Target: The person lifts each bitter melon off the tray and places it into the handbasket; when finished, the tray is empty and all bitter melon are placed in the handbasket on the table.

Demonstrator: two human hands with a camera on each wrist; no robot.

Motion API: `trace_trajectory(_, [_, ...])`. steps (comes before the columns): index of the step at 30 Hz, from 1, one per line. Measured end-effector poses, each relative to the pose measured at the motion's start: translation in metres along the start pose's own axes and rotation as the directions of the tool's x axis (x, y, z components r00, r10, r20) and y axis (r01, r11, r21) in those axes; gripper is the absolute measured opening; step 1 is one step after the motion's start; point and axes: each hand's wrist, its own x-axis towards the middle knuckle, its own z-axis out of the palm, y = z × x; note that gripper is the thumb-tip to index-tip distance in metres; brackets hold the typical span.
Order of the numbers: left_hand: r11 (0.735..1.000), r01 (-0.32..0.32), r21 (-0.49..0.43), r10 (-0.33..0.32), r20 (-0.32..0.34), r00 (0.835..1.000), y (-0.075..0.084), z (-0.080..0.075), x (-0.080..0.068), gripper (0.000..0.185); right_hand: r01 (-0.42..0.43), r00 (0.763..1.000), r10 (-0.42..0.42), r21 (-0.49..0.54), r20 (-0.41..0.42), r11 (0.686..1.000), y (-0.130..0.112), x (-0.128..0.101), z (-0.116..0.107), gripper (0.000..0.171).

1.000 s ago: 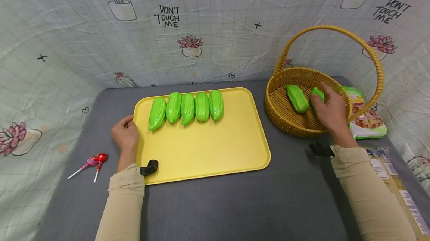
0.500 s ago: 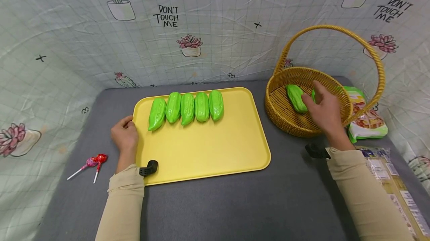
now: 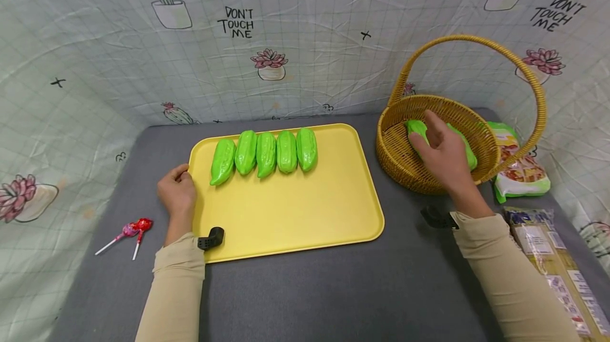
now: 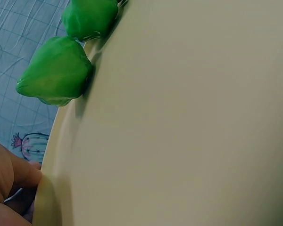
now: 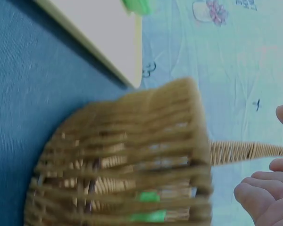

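My left hand (image 3: 178,189) holds the left rim of the yellow tray (image 3: 286,209), its fingertips at the edge in the left wrist view. Along the tray's back lie several glossy green ridged vegetables (image 3: 286,151), like bitter melons, side by side. Over the wicker basket (image 3: 405,170) is my right hand (image 3: 445,156), thumb and fingers spread with nothing between them. Beneath it, one green vegetable (image 3: 416,127) is partly covered by the fingers, and another green vegetable (image 3: 468,155) shows to the right of the hand. The right wrist view shows green through the basket's weave (image 5: 151,207).
The tall basket handle (image 3: 534,88) arches above the right hand. A green-and-white food packet (image 3: 521,172) lies right of the basket, and a long clear-wrapped package (image 3: 553,257) lies nearer. Two lollipops (image 3: 135,225) lie left of the tray. Patterned cloth (image 3: 324,40) hangs behind.
My right hand has left the right-hand green vegetable in the basket and moved left, its fingers opening, to above the left one. The left hand and tray stay still.
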Motion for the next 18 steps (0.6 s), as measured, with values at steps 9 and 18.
trace_trajectory(9, [1.0,0.011,0.015,-0.011,0.005,1.0,-0.002,0.0,0.002,0.037,0.009,0.997,-0.015,0.069,0.077,0.998,-0.017,0.0,0.018,0.071])
trace_trajectory(18, [1.0,0.001,0.009,-0.001,-0.005,1.0,-0.001,0.0,0.002,0.037,-0.001,0.986,-0.025,0.154,0.166,0.988,-0.03,0.001,0.042,0.071])
